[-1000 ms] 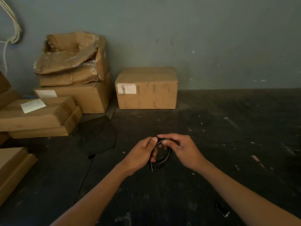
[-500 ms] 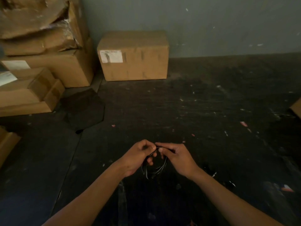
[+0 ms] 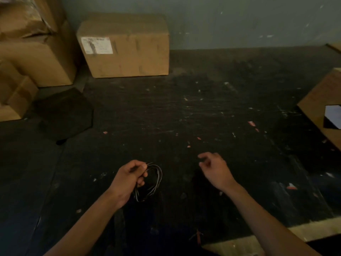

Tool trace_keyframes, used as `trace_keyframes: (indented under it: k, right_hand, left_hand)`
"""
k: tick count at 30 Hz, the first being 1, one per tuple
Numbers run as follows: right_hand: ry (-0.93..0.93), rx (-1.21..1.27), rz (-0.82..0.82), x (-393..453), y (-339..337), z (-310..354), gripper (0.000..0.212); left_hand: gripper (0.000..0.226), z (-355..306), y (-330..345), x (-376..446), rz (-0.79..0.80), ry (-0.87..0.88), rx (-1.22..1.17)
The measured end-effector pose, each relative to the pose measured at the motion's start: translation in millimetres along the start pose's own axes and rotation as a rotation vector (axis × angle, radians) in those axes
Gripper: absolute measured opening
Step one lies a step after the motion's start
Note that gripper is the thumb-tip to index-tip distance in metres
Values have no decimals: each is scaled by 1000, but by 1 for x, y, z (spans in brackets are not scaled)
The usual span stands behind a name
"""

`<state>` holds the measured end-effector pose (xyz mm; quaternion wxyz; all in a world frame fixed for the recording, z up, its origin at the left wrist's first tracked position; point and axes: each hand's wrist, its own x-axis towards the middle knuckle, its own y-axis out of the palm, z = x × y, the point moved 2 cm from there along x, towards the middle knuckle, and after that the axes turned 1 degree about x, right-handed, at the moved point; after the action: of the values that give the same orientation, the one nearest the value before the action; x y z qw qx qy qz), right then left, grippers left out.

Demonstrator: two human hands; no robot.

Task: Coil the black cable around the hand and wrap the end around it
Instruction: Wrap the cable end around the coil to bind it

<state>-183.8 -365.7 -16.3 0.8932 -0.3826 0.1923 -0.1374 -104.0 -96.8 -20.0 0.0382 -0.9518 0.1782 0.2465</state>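
The black cable (image 3: 156,179) is a small coil of several loops, hanging from my left hand (image 3: 128,179), which is closed on its top with the thumb pressing the strands. A short cable end sticks out above the thumb. My right hand (image 3: 215,168) is off the coil, about a hand's width to the right, with fingers loosely curled and nothing in it. Both hands hover above the dark surface.
A dark scuffed table (image 3: 184,111) with bits of debris. A labelled cardboard box (image 3: 125,45) stands at the back, more boxes (image 3: 33,52) are stacked at the left. A black flat piece (image 3: 64,113) lies left. Another carton (image 3: 324,104) sits at the right edge.
My right hand has let go of the coil and moved off to the right. The left hand keeps the coil. The camera has tilted further down.
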Motion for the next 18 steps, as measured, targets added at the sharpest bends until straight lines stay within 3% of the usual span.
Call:
trace_keyframes:
  k: [4, 8, 14, 18]
  right_hand:
    - [184, -297, 171, 6, -20, -32, 43]
    - [209, -336, 239, 6, -17, -40, 35]
    - [144, -73, 215, 12, -6, -10, 14]
    - [6, 227, 124, 13, -3, 43, 17]
  left_hand:
    - [14, -1, 0, 2, -10, -14, -4]
    - [15, -7, 8, 4, 28, -36, -45]
    - [16, -13, 10, 6, 78, -56, -72]
    - [15, -20, 11, 8, 99, -59, -40]
